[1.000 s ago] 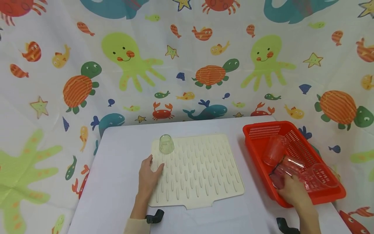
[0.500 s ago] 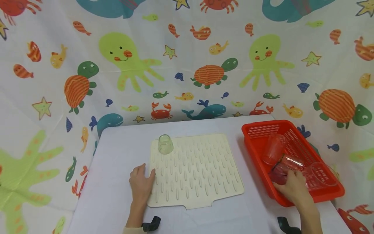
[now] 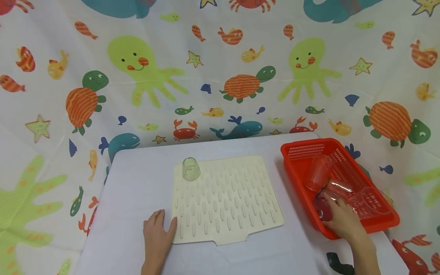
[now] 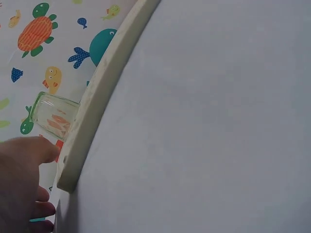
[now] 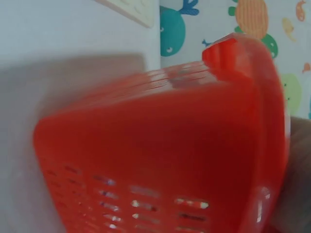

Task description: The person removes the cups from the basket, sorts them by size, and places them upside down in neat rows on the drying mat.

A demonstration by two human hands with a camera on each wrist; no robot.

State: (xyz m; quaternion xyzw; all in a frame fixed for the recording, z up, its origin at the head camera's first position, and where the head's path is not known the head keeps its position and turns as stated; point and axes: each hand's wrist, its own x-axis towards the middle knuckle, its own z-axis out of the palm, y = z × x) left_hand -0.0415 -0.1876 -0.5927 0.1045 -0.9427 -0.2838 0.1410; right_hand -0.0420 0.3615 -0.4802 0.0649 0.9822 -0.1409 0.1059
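In the head view, my right hand (image 3: pixel 345 221) reaches over the near left rim of a red plastic basket (image 3: pixel 299 198). Its thumb and fingers grip a dark purplish glass (image 3: pixel 322 209) lying inside; the fingertips are partly hidden. A clear glass tumbler (image 3: pixel 319 172) and another clear glass (image 3: pixel 338 189) lie close by. My left hand (image 3: pixel 157 235) rests with relaxed fingers on the white table, its thumb at the left edge of a cream ridged drying mat (image 3: pixel 227 198). A greenish glass (image 3: pixel 191 169) stands upside down on the mat's far left corner.
Toward the basket's near right end lies a larger clear glass vessel (image 3: pixel 369 202). A curtain (image 3: pixel 206 76) with sea animals hangs behind the white table (image 3: pixel 137 183). The basket's wall (image 5: pixel 160 141) fills much of the right wrist view.
My left hand has drawn back from near the greenish glass toward the mat's near left edge. The right hand stays in the basket, its fingers shifting about the purplish glass.
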